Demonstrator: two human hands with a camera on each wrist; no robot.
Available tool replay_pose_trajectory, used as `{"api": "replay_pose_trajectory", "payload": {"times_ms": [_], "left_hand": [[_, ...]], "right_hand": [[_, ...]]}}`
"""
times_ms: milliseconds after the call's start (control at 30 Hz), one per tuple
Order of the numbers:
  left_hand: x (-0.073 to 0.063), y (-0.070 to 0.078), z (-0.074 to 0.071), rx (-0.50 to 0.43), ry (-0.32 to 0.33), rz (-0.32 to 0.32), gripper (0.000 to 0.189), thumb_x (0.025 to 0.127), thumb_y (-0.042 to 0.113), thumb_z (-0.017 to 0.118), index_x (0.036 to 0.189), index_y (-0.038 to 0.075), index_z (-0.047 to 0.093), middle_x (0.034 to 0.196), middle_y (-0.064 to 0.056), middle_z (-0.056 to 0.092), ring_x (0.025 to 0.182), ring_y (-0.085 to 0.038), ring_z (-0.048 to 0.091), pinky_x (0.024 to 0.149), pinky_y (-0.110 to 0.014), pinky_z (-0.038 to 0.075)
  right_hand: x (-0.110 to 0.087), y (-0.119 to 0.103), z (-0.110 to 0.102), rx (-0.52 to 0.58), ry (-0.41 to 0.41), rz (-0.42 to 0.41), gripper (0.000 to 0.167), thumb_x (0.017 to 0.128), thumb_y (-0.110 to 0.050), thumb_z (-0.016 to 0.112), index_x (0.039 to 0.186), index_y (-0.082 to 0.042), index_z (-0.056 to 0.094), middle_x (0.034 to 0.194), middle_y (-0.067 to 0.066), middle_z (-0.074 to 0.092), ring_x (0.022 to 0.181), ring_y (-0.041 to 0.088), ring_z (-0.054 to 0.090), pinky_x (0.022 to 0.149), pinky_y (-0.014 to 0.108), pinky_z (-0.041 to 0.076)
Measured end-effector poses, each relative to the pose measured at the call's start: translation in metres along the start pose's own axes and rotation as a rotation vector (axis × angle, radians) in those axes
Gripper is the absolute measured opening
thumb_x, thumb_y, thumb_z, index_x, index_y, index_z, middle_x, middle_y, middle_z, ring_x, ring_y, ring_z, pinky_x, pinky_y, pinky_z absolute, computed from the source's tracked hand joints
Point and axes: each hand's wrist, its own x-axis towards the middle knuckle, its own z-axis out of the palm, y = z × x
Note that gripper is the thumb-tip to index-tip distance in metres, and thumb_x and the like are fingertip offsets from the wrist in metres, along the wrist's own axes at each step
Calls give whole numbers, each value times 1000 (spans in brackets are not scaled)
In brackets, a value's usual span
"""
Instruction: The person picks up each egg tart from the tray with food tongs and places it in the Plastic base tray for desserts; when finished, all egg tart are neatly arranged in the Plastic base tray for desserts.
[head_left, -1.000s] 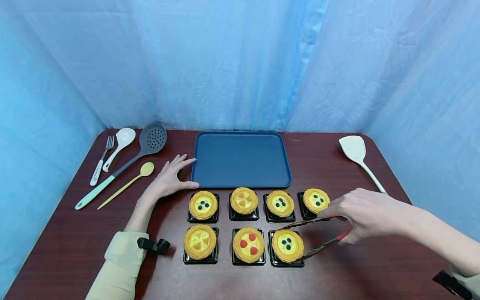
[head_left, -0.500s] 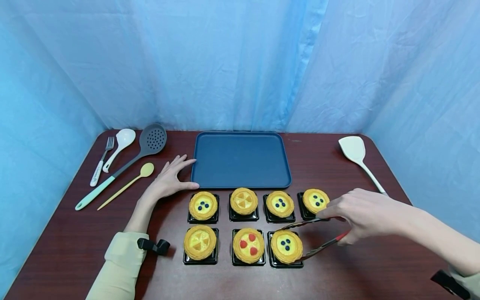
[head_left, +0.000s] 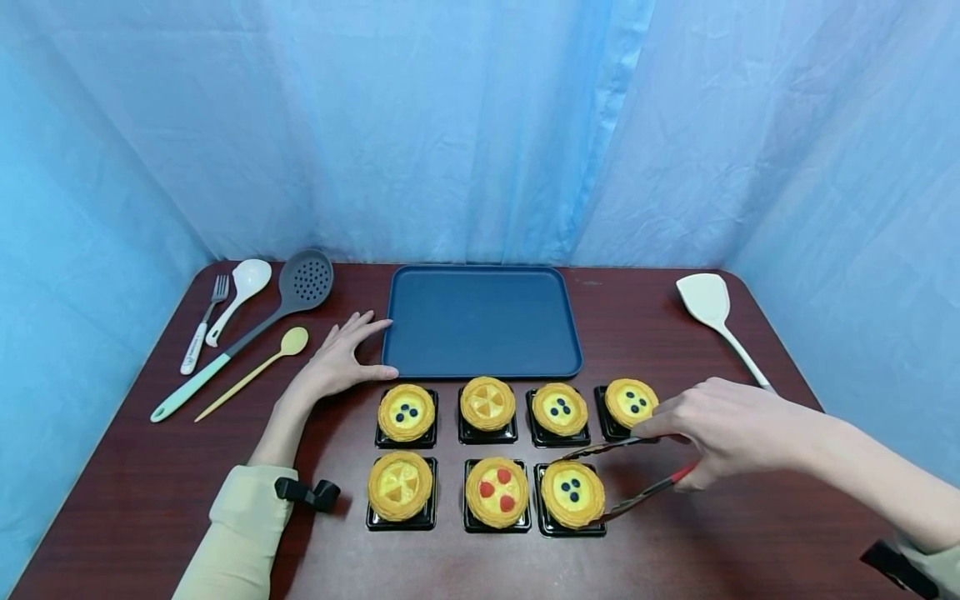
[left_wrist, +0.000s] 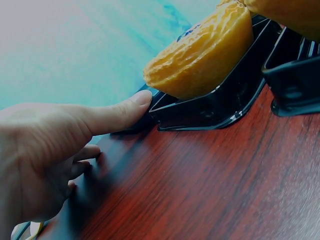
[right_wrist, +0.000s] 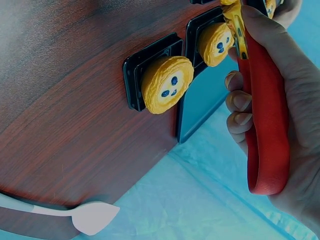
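Note:
My right hand (head_left: 731, 429) grips tongs (right_wrist: 270, 120) with red handles. The tongs' two arms spread around the right side of a blueberry-topped tart (head_left: 573, 494) in the front row, which sits in a black square plastic holder (head_left: 551, 527). Thumb and fingers spread, my left hand (head_left: 337, 362) rests at the left edge of a blue rectangular tray (head_left: 483, 321). In the left wrist view its thumb (left_wrist: 137, 102) lies close to the corner of a black holder (left_wrist: 200, 115) with a tart (left_wrist: 205, 62) in it.
Several more tarts in black holders stand in two rows, including a strawberry-topped one (head_left: 497, 493). At left lie a fork (head_left: 197, 342), a white spoon (head_left: 247, 279), a grey skimmer (head_left: 306, 279) and a yellow spoon (head_left: 292, 340). A white spatula (head_left: 705, 298) lies at right.
The front-right blueberry tart, its holder and the tongs have shifted very slightly left. The left hand has stayed in place at the tray.

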Motion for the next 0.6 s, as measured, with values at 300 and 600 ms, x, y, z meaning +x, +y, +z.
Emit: {"api": "replay_pose_trajectory", "payload": {"times_ms": [300,600], "left_hand": [[0,0,0,3,0,3,88,89,44,80,161,16,37,172,-22,16,162,-43,4,129,-66,-2],[0,0,0,-3,-2,5,89,88,46,80,161,17,37,172,-22,15,162,-44,3,129,-66,-2]], "right_hand": [[-1,0,-2,12,0,14,51,70,-50,91,115,-36,71,79,-27,52,54,-7,29,47,16,27],[-7,6,-15,69,36,76,68,74,-64,84,130,-29,70,119,-14,73,77,-5,63,64,23,53]]}}
